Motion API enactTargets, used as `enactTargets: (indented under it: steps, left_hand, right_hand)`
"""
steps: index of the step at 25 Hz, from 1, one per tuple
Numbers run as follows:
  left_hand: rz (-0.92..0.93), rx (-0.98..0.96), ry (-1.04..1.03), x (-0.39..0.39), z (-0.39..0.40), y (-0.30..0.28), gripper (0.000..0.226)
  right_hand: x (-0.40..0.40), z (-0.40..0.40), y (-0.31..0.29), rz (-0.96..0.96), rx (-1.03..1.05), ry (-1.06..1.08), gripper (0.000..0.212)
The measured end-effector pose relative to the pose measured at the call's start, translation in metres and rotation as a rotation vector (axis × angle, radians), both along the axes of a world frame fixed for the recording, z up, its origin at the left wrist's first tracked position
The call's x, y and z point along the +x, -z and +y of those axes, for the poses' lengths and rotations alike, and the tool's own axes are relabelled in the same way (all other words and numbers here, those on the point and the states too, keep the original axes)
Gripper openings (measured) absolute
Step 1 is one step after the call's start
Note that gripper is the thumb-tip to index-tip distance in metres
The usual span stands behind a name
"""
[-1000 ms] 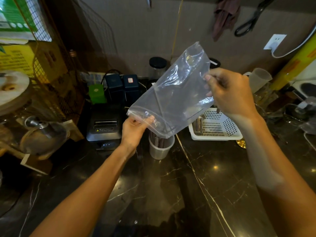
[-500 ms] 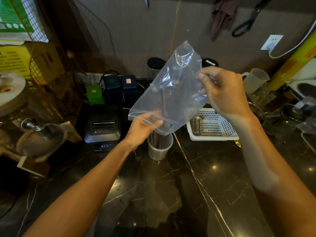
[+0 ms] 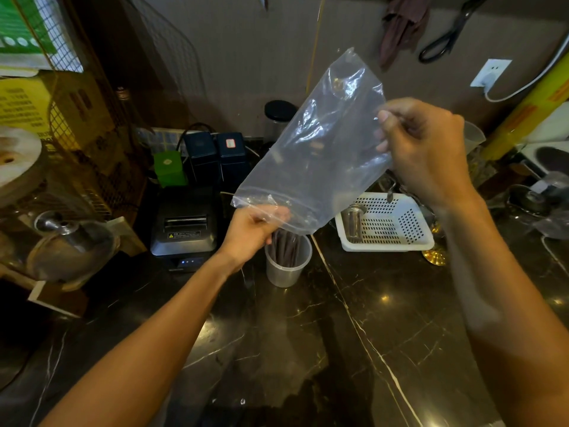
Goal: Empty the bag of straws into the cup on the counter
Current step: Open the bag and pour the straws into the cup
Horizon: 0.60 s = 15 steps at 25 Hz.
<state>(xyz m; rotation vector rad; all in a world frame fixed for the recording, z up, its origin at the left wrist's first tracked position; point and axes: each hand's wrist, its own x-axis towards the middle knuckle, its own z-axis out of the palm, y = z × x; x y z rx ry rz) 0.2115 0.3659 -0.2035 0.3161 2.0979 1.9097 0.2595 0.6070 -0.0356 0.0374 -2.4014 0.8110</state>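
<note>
A clear plastic bag (image 3: 320, 155) hangs tilted above the counter, its open mouth pointing down and left. My left hand (image 3: 251, 231) pinches the bag's lower mouth edge. My right hand (image 3: 428, 152) pinches its upper right side. Just below the mouth stands a translucent cup (image 3: 288, 261) on the dark marble counter (image 3: 385, 318). Several dark straws (image 3: 286, 246) stand inside the cup. The bag looks empty.
A black receipt printer (image 3: 184, 224) sits left of the cup, with dark tins (image 3: 215, 155) and a green box (image 3: 169, 169) behind it. A white perforated basket (image 3: 388, 223) holding a metal tube lies to the right. A wire rack with boxes fills the left side.
The bag has emptied: a straw seen in it half a second ago is gone. My left hand has closed tighter on the mouth edge. Both hands stay above the cup.
</note>
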Motion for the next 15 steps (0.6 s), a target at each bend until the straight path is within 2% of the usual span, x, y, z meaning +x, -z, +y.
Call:
enactTargets:
  steps: [3, 8, 15]
  left_hand:
    - [-0.055, 0.041, -0.056, 0.002, -0.013, 0.007, 0.015]
    - [-0.124, 0.236, -0.06, 0.006, -0.032, 0.008, 0.027]
    - [-0.043, 0.171, -0.168, 0.001, -0.031, -0.012, 0.028]
  right_hand:
    - [-0.002, 0.004, -0.005, 0.023, 0.024, -0.009, 0.019]
    - [-0.004, -0.002, -0.009, 0.007, 0.023, -0.018, 0.021]
    - [-0.004, 0.001, -0.026, 0.059, -0.051, 0.027, 0.019]
